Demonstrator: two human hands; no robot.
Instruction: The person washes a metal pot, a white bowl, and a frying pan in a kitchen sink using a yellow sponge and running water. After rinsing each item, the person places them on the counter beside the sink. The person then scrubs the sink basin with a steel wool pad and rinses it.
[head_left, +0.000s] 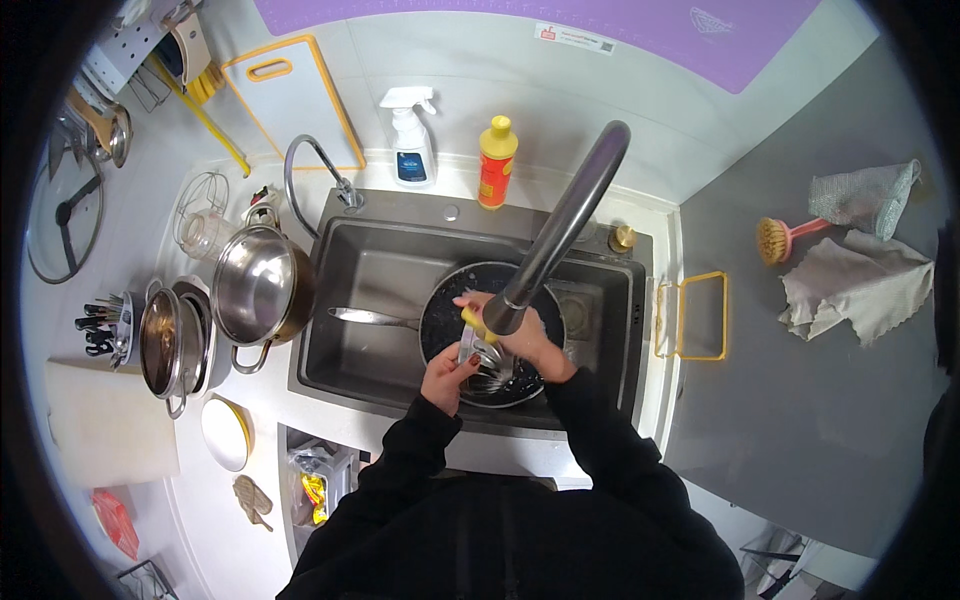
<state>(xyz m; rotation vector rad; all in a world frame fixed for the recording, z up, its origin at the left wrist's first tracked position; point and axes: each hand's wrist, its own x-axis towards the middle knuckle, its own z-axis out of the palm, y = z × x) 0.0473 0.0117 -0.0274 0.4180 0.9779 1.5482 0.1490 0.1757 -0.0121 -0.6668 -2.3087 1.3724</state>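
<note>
A dark frying pan (444, 300) sits in the grey sink (375, 262), its metal handle (373, 316) pointing left. Over the pan, my left hand (445, 380) grips the edge of a shiny metal kitchen item (487, 358), whose exact kind I cannot tell. A yellow sponge (472, 319) is in my right hand (531, 343), pressed against that item's upper side. The dark faucet (570, 217) arches over the sink, and its head hides part of the sponge and the right hand. Water and suds dot the pan.
A steel pot (255, 285) and a lidded pot (169, 345) stand left of the sink, near a knife holder (127, 326). Behind are a spray bottle (411, 142) and a yellow-capped bottle (497, 165). A brush (776, 240) and a cloth (855, 289) lie right.
</note>
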